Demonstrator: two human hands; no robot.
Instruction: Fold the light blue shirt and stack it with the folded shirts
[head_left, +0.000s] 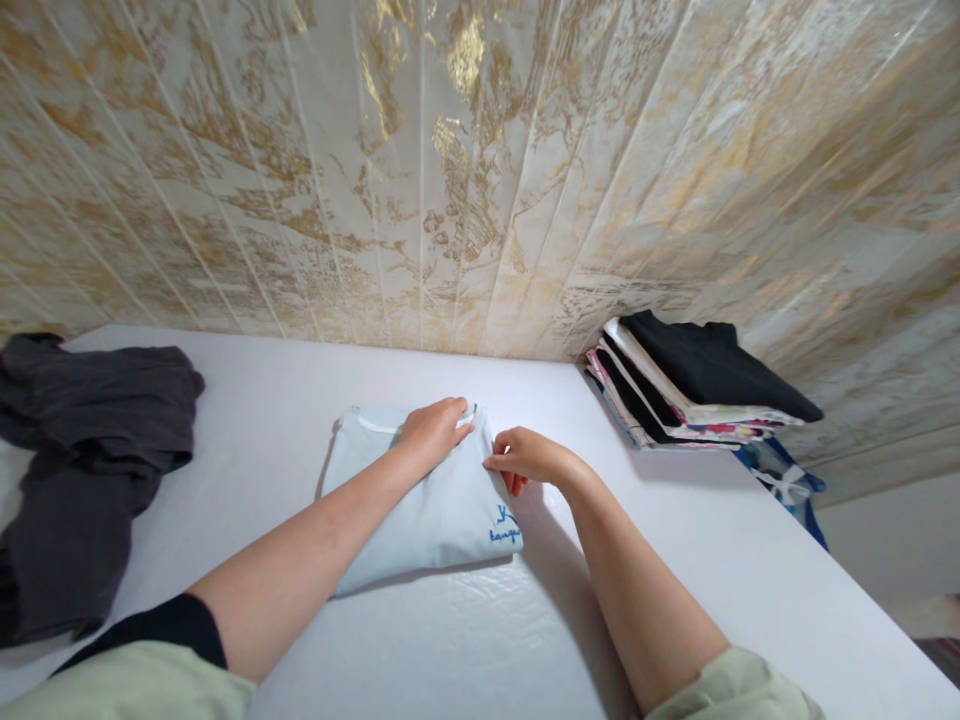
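Note:
A folded light blue T-shirt [442, 510] lies on the white table, with a pale neckband along its far side and dark blue lettering at its near right corner. Bent over the far edge near the neckband, my left hand [433, 435] has its fingers and thumb closed on the fabric; its fingertips are partly hidden. At the right edge, my right hand [529, 458] pinches the cloth between thumb and forefinger, the other fingers curled beneath. My left forearm crosses over the middle of the shirt.
A stack of folded clothes [675, 385], black on top, sits at the table's far right edge. Crumpled dark grey clothing [97, 420] lies at the left. Behind the white table [420, 650] rises a gold-patterned curtain [465, 180]. Blue fabric [787, 480] shows beyond the right edge.

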